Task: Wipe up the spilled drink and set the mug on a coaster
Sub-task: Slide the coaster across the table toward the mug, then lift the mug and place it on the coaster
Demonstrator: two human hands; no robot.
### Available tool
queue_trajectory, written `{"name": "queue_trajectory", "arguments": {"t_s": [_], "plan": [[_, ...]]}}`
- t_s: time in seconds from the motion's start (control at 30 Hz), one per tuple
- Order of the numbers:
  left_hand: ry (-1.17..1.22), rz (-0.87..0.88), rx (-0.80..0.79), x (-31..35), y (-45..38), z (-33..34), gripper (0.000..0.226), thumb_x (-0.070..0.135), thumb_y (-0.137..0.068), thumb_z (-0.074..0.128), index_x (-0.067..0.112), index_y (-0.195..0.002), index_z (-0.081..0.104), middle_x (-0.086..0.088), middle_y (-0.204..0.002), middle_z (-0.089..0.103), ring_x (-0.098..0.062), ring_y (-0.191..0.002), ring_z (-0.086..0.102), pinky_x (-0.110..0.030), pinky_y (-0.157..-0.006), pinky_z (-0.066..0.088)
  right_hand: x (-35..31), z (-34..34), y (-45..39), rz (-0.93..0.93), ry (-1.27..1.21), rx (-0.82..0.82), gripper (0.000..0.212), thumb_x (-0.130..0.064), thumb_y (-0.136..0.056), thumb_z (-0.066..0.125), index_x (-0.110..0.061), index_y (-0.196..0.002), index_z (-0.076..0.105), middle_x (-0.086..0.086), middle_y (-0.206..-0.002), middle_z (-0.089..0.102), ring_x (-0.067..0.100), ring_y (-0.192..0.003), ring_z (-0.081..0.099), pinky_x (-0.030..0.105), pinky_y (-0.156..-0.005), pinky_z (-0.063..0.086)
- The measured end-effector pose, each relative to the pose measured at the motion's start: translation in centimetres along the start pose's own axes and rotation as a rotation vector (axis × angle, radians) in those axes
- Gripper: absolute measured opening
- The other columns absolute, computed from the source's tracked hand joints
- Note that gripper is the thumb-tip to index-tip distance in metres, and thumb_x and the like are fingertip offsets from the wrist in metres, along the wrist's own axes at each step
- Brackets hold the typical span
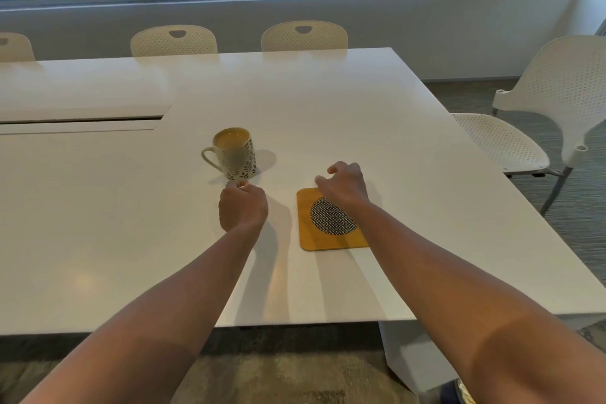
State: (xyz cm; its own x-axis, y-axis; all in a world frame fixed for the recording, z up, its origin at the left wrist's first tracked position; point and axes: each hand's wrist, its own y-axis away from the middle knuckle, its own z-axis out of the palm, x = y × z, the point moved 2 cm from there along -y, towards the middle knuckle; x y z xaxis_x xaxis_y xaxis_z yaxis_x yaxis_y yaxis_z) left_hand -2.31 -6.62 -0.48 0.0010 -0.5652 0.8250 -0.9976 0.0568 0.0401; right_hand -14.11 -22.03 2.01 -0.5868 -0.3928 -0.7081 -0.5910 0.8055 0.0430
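Observation:
A white mug [234, 154] with a dark leaf pattern stands upright on the white table [328, 102], its handle to the left, holding a light brown drink. My left hand [242, 205] hovers just in front of the mug, fingers curled, holding nothing that I can see. To the right lies a square yellow wooden coaster [328, 221] with a round black-and-white patterned centre. My right hand [344, 185] rests over the coaster's far edge with fingers spread and empty. I see no spill and no cloth on the table.
A long recessed slot [82, 120] runs across the table at the left. Perforated white chairs stand along the far side [305, 36] and at the right [531, 115]. The table's near edge [295, 321] lies beneath my forearms.

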Motion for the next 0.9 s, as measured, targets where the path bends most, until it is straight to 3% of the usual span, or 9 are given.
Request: {"name": "queue_trajectory", "arguments": {"t_s": [0.2, 0.6, 0.9], "plan": [[0.089, -0.042, 0.050, -0.2, -2.4, -0.5, 0.033, 0.027, -0.095, 0.044, 0.016, -0.123, 0.056, -0.007, -0.125, 0.062, -0.028, -0.113, 0.059, -0.047, -0.093, 0.052, -2.4, 1.6, -1.0, -0.082, -0.090, -0.040, 0.058, -0.038, -0.085, 0.067, -0.013, -0.134, 0.050, 0.008, -0.134, 0.045, 0.021, -0.120, 0.049, 0.032, -0.095, 0.045], [0.214, -0.146, 0.107, -1.4, -6.8, -1.5, 0.035, 0.031, -0.103, 0.033, 0.013, -0.129, 0.048, -0.007, -0.121, 0.062, -0.029, -0.106, 0.060, -0.038, -0.083, 0.045, -5.6, 6.0, -2.5, -0.184, -0.151, -0.150, 0.087, -0.037, -0.072, 0.082, -0.014, -0.143, 0.038, 0.004, -0.143, 0.044, 0.021, -0.128, 0.046, 0.038, -0.103, 0.046], [0.318, -0.123, 0.071, -2.1, -9.1, -1.3, 0.047, 0.039, -0.107, 0.025, 0.014, -0.142, 0.044, -0.009, -0.138, 0.056, -0.029, -0.124, 0.053, -0.035, -0.091, 0.038, -8.3, 8.9, -4.0, -0.245, -0.207, -0.184, 0.095, -0.035, -0.068, 0.086, -0.014, -0.145, 0.034, 0.002, -0.144, 0.045, 0.018, -0.131, 0.044, 0.033, -0.104, 0.042]]}}
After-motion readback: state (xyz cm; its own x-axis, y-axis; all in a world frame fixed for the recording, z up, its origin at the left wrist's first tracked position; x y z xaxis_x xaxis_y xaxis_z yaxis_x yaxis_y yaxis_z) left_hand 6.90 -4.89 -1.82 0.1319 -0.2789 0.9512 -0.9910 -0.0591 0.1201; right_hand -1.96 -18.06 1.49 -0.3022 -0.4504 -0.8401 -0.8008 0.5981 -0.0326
